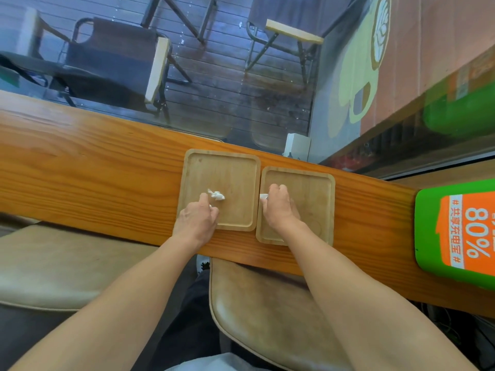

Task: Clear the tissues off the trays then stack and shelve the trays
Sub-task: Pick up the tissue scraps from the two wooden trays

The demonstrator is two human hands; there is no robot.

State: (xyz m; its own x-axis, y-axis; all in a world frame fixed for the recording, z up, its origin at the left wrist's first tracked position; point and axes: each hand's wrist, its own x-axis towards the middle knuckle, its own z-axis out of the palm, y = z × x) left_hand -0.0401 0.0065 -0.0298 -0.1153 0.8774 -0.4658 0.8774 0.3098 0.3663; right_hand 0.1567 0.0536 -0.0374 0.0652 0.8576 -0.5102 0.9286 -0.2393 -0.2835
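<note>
Barely begun, I'd say. Two wooden trays sit side by side, edges almost touching, on a long wooden counter [80, 167] that runs along a window. The left tray [235, 178] has a crumpled tissue [216, 195] lying near its middle, and the left hand [197, 220] rests over that tray's near-left corner with its fingers curled beside the wad; a scrap of white shows at the fingertips, though I cannot tell whether it has a real grip yet. The right hand [280, 207] is closed down on the right tray [316, 194], pinching a second tissue [263, 196] whose end pokes out on the left side of the fist.

So the clearing is underway on both trays at once, and nothing is off them yet. Stacking and shelving are all to come (no shelf is in sight from here).

The counter is glossy orange-brown timber, otherwise bare apart from a green and orange sign [460, 231] at its right end. Two tan padded stools [267, 311] stand on the near side. Beyond the glass, on the far side, dark folding chairs [112, 62] stand on wet-looking decking.
</note>
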